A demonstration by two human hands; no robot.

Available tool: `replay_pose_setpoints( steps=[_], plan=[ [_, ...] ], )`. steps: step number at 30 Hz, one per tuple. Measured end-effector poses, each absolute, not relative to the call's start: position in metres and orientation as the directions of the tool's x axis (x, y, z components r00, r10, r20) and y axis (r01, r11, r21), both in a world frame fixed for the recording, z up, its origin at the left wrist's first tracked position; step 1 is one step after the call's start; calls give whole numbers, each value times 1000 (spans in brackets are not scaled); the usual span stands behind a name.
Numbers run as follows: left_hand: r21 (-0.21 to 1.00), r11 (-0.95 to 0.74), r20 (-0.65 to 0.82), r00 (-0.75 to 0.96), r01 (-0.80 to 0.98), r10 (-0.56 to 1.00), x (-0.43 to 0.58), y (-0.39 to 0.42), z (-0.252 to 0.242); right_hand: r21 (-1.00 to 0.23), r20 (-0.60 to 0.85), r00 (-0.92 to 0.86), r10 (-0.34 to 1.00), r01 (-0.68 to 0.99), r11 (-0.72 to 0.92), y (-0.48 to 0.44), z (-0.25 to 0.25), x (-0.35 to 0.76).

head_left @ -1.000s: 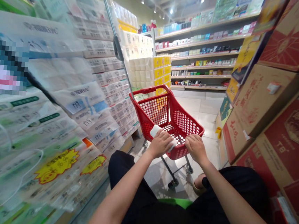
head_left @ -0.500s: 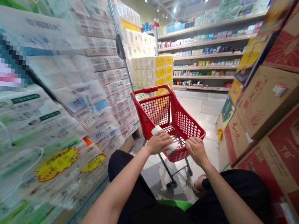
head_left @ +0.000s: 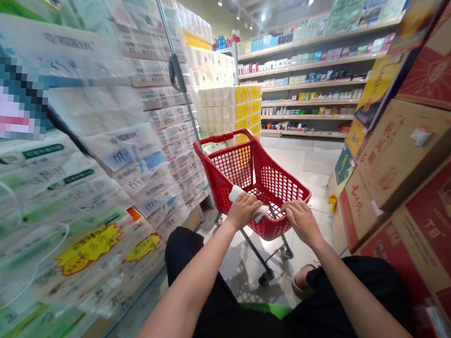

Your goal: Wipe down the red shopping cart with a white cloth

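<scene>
A small red plastic shopping cart [head_left: 266, 180] stands in the aisle just ahead of me, its basket empty. My left hand [head_left: 243, 209] is closed over the cart's handle on the left, with a white folded cloth or paper [head_left: 234, 193] pressed under it. My right hand [head_left: 302, 222] grips the handle's right end. Both forearms reach forward from the bottom of the view over my dark clothing.
Stacked packs of tissue and toilet paper [head_left: 105, 142] wall the left side, with a metal pole [head_left: 174, 70] leaning across them. Cardboard boxes [head_left: 415, 170] are piled on the right. Stocked shelves [head_left: 304, 76] stand at the far end of the tiled floor [head_left: 315, 174].
The cart and both hands have shifted slightly forward and up in view; the grip on the handle is unchanged.
</scene>
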State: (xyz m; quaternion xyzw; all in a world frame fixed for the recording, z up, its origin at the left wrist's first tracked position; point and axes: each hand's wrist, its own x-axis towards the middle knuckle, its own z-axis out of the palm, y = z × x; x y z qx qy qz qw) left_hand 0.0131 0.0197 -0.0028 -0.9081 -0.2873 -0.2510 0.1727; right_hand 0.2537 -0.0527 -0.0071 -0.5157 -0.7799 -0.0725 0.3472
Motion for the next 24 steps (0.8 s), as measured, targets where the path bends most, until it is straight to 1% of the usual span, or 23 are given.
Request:
replay_pose_setpoints(
  steps=[5,9,14,17,20,24],
  plan=[
    [-135,-728,606,637,672,476,38,7,-7,-206,594,-224,773,886,415,-58,-6,226],
    [-108,-711,619,606,695,499,49,-3,-10,-190,651,-149,744,917,350,-63,-14,216],
    [-196,-766,548,716,612,432,38,-5,-2,-90,669,-229,707,919,383,-71,-22,228],
    [-212,-770,520,736,602,432,18,4,7,-54,676,-265,688,913,404,-73,-22,235],
    [-194,-729,531,695,656,484,-4,15,16,-45,686,-274,674,909,414,-74,-22,237],
    [-153,-684,564,631,713,533,-15,16,18,-73,707,-231,668,916,394,-74,-24,234]
  ],
)
